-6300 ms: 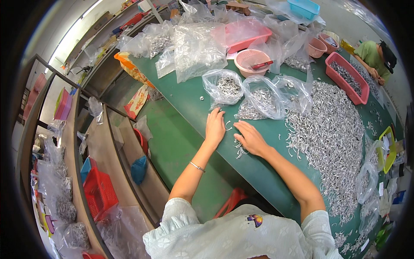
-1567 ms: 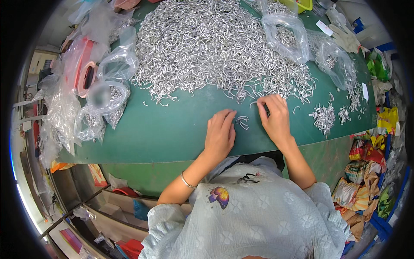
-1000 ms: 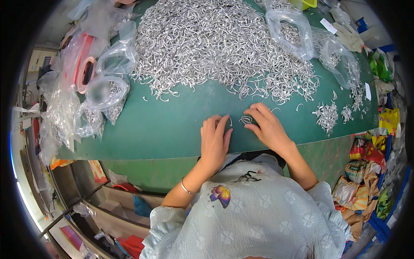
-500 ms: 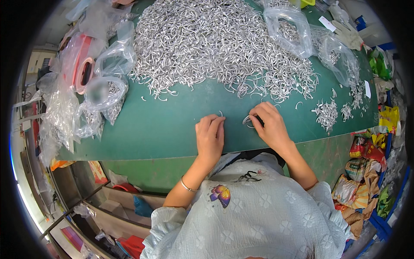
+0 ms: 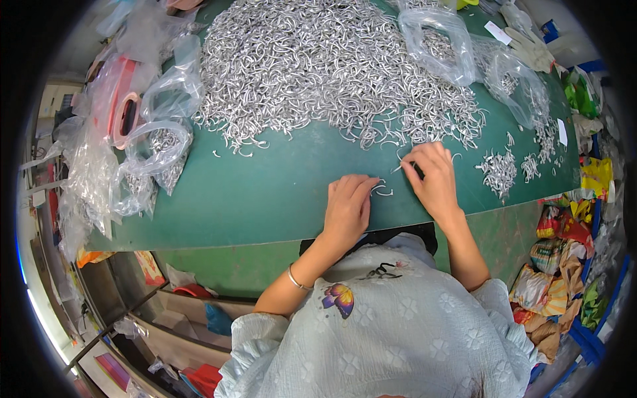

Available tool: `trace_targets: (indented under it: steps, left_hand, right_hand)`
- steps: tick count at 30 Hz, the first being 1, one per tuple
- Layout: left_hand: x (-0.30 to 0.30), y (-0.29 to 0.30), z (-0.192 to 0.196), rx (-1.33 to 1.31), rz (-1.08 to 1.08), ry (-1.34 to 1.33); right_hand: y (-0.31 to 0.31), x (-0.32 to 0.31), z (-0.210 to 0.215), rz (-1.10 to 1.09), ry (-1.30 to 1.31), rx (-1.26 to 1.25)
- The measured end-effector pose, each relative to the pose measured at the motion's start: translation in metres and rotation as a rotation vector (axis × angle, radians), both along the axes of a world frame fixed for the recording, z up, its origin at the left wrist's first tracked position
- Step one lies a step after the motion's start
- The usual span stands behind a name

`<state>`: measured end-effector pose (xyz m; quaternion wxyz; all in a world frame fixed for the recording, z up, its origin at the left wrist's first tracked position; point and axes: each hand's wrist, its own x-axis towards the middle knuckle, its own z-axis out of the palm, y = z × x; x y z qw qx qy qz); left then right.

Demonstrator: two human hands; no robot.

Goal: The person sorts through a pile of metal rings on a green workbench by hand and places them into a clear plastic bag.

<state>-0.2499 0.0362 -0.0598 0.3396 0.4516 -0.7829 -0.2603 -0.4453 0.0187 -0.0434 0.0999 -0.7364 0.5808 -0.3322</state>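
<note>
A large heap of small, curved silver metal pieces [image 5: 312, 73] covers the far middle of the green table. My left hand [image 5: 348, 204] rests low over the tabletop, its fingers closed at the tips around a curved metal piece [image 5: 381, 180], which they partly hide. Right beside those fingertips, a loose curved piece [image 5: 385, 194] lies on the table. My right hand [image 5: 434, 180], farther forward at the heap's near edge, pinches another curved metal piece [image 5: 397, 168] between thumb and fingers.
Clear plastic bags [image 5: 156, 149] and a red-pink object [image 5: 123, 99] crowd the table's left side. At right are a small pile of pieces [image 5: 499, 174] and an open plastic bag [image 5: 438, 46]. The table's near edge [image 5: 265, 244] runs before my body; colourful packages [image 5: 547, 272] stand beyond the right.
My left hand has shifted right, close to loose pieces on the table. My right hand has moved right and forward to the heap's edge; the pieces formerly at its fingers now lie near my left hand.
</note>
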Motion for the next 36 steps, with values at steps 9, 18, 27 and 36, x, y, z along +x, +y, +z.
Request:
trace_targets:
  steps: [9,18,27,36]
  left_hand:
    - [0.021,0.041,0.019,0.864,-0.257,0.371]
    - [0.030,0.072,-0.078,2.076,-0.238,1.620]
    - [0.022,0.055,-0.017,1.781,-0.152,0.830]
    - [-0.076,0.032,0.045,0.205,-0.189,0.236]
  right_hand:
    - [0.018,0.023,0.005,0.324,-0.130,0.071]
    - [0.076,0.032,-0.008,0.471,-0.095,0.241]
    - [0.110,0.032,-0.017,0.187,-0.884,0.166]
    - [0.057,0.030,0.023,-0.203,-2.194,0.638]
